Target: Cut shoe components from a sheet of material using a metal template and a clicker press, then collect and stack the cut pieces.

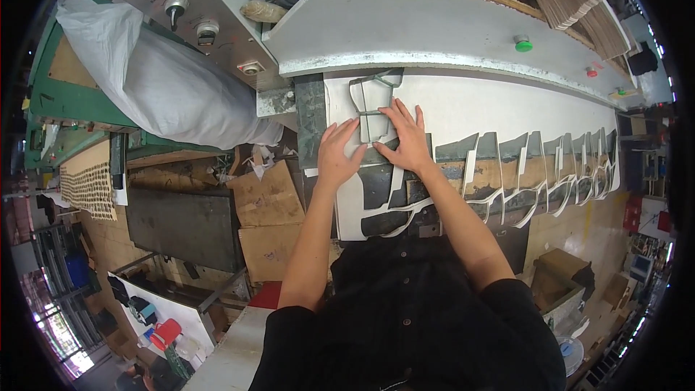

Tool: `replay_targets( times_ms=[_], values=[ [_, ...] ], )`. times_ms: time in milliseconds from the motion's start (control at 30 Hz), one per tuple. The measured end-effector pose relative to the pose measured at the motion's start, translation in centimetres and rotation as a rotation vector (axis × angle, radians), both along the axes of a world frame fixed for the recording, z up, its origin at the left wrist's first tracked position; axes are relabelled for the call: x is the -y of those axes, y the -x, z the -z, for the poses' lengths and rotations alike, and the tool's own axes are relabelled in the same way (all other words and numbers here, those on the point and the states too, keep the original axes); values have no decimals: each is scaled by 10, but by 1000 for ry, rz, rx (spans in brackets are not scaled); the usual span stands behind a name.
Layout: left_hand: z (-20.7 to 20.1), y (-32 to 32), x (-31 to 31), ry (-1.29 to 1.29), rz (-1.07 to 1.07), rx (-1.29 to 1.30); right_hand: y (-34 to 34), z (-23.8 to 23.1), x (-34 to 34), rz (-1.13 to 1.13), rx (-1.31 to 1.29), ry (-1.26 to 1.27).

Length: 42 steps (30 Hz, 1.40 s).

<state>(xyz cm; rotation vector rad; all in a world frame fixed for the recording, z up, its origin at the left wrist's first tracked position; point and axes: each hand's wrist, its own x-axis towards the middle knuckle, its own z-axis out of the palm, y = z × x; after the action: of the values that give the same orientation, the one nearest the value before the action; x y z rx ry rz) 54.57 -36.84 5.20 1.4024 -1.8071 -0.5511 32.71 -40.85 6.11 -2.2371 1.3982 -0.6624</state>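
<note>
At frame centre, both hands, left hand [339, 153] and right hand [407, 137], press flat with spread fingers on a metal die [371, 105] atop the white sheet [478, 105]. Cardboard boxes [269, 221] sit lower left; a white sack [156, 76] upper left.

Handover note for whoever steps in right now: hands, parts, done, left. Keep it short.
Left hand: flat, fingers spread, pressing the lower left of the metal cutting die.
Right hand: flat on the die's right side, holding nothing else.
Die sits on the white sheet at its left end, just under the grey press head.
Done: row of shapes already cut from the sheet's near edge to the right, leaving a cut-out strip.
Left: the uncut white area at the sheet's far side and around the die. Green button on the head is untouched.
</note>
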Motion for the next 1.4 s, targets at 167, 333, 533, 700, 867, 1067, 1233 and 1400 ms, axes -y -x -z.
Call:
replay_targets(
  times_ms=[167, 333, 533, 700, 867, 1067, 1233, 1400],
  values=[
    [1, 1, -1, 8, -5, 7, 1, 0, -2, -1, -16, 10],
    [4, 2, 0, 15, -8, 2, 0, -1, -2, 2, -27, 8],
    [3, 0, 4, 7, -15, 13, -2, 2, 3, -13, -28, -2],
    [3, -1, 5, -11, -15, 0, -1, 2, 5, -8, -57, 8],
    [-13, -8, 7, -30, 10, -60, 1, -8, 9, -43, 72, -22],
    [-54, 30, -25, -15, 49, -110, 56, -46, 36, -22, 345, -117],
    [-44, 100, -60, -170, 434, -74, 116, -91, 69, 206, 276, -108],
    [-33, 132, -55, -162, 397, 151, 173, -149, 130, 350, 276, -136]
  ],
)
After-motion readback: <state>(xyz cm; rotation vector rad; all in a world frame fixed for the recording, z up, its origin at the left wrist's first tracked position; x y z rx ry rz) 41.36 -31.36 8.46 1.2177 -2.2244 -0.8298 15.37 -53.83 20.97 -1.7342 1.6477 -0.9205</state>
